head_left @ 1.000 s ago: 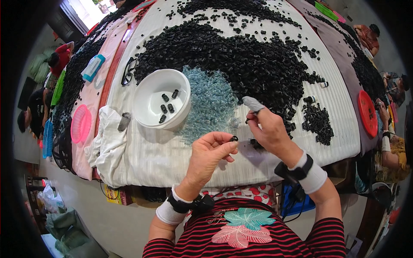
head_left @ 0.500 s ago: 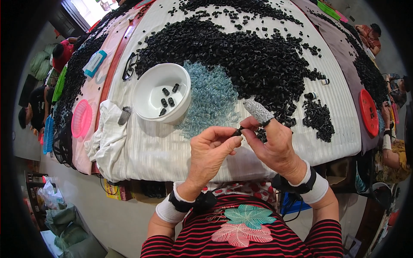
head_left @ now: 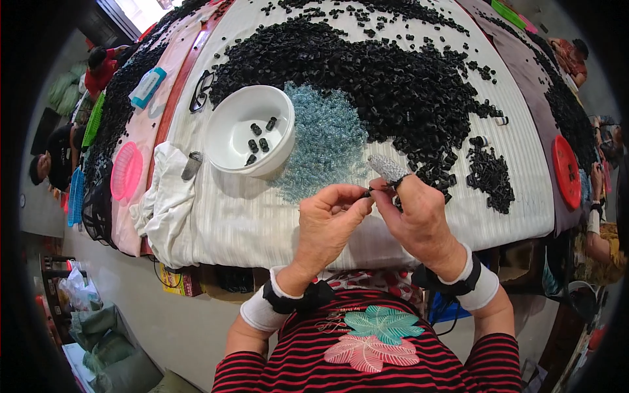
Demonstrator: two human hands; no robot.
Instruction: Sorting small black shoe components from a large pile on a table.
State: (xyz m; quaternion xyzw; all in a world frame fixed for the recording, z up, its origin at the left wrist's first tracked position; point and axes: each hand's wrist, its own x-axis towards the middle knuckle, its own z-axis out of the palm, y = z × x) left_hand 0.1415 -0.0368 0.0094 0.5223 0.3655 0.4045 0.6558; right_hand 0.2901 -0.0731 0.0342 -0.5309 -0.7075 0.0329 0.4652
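In front of me, over the near part of the cloth-covered table, my left hand (head_left: 333, 224) and my right hand (head_left: 420, 219) meet fingertip to fingertip. Both are closed in a pinch on one small black plastic piece (head_left: 367, 194), mostly hidden by the fingers. A grey knitted finger cover (head_left: 388, 169) sits on one right finger, which points away. Just beyond the hands lies a heap of tiny clear-blue pieces (head_left: 324, 134), and behind it a broad heap of black plastic pieces (head_left: 393, 98). Left of these, a white bowl (head_left: 221, 134) holds several black pieces (head_left: 263, 145).
A smaller pile of thin black pieces (head_left: 491, 180) lies at right. Around the left side are a crumpled white cloth (head_left: 167, 206), black-framed glasses (head_left: 202, 92) and a pink basket (head_left: 126, 171). A red tray (head_left: 566, 171) is far right. Other people work at both sides.
The whole view has shifted slightly. My hands stay together on the small black piece, with the fingers a little re-angled around it. The bowl's pieces look the same.
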